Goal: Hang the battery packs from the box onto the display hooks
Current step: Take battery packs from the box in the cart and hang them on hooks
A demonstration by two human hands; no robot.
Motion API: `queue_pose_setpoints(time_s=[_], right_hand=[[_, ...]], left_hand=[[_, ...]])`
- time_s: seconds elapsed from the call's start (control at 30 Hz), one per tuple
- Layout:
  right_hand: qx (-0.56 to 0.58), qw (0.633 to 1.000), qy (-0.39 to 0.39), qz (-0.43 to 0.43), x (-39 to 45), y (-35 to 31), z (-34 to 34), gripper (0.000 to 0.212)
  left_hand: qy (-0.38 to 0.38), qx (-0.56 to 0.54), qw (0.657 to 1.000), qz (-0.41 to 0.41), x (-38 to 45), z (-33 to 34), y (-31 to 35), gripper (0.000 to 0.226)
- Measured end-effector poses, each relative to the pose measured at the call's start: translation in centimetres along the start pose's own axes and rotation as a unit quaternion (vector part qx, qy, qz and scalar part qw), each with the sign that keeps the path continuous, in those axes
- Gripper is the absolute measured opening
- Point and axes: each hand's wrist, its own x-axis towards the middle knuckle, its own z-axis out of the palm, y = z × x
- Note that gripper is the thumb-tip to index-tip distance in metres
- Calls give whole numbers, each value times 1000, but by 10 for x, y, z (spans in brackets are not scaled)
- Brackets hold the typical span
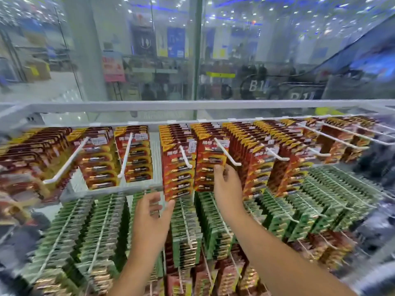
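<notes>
Red battery packs hang in rows on white display hooks (227, 152) along the top rail. My right hand (227, 185) is raised to one front red battery pack (208, 159); its thumb lies on the pack's face and its fingers wrap the right edge. This pack hangs on its hook. My left hand (152, 216) is lower and to the left, fingers loosely spread and holding nothing. Its thumb tip is just under the neighbouring stack of red packs (178, 178). No box is in view.
Green battery packs (102, 227) fill several hooks in the row below, with more red packs under them. Two hooks at the left (126, 154) carry fewer packs. A white rail (192, 104) and a glass wall stand behind the rack.
</notes>
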Motion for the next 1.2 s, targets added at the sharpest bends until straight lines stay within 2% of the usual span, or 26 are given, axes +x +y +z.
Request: queue_pose_setpoints(time_s=[0.1,0.2,0.37,0.5,0.6,0.77,0.87,1.0,1.1,1.2], right_hand=[[-7,999,-45,23,-18,23,-2,50],[-17,998,-59,23,-43,41,-13,59],[41,996,-69,36,-78,54,-62,40],[64,996,-38,56,-96,71,-126,32],[71,995,-6,69,-110,92,-191,27],[71,990,94,71,-143,132,-328,24],[83,985,134,75,-170,162,-425,23],[51,980,174,86,-202,200,-550,26],[38,969,220,107,-213,226,-623,25],[53,961,230,142,-209,249,-678,22]], left_hand=[[-27,-27,998,-48,-13,-9,-15,36],[-58,-50,996,-50,-29,-8,-20,33],[-113,-45,992,-26,-61,19,-14,31],[-156,-42,987,-17,-91,66,0,28],[-196,-44,980,-10,-122,114,12,26],[-261,-50,964,-8,-201,216,39,21],[-289,-50,956,-4,-267,286,58,32],[-324,-52,945,-1,-353,374,78,14],[-358,-48,932,-8,-400,433,89,15],[-381,-35,924,-15,-428,487,97,13]])
